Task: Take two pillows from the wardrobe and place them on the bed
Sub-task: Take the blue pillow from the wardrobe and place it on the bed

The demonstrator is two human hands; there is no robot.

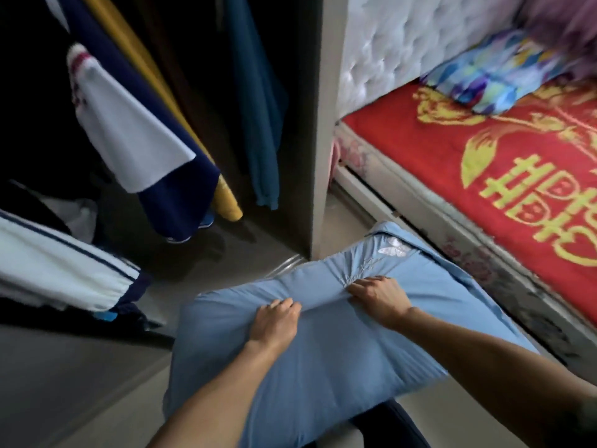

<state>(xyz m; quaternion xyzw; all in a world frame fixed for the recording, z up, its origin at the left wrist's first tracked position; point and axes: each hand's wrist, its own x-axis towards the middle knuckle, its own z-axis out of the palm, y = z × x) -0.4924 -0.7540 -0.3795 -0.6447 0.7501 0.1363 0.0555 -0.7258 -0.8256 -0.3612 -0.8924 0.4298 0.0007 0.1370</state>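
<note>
We have both hands on top of the light blue pillow (323, 344), the left hand (276, 321) and right hand (378, 297) each pinching a fold of its cover with fingers closed tight, and the pillow hangs in front of us, clear of the wardrobe (193, 124) and just beside the bed (484, 156). We judge this the carrying step, and the next move calls for swinging it right and up onto the red bedspread (420, 147), near the patterned pillow (491, 76) by the tufted headboard (403, 37). Hanging clothes (135, 130) fill the dark wardrobe on our left, with pale floor (97, 399) below.
</note>
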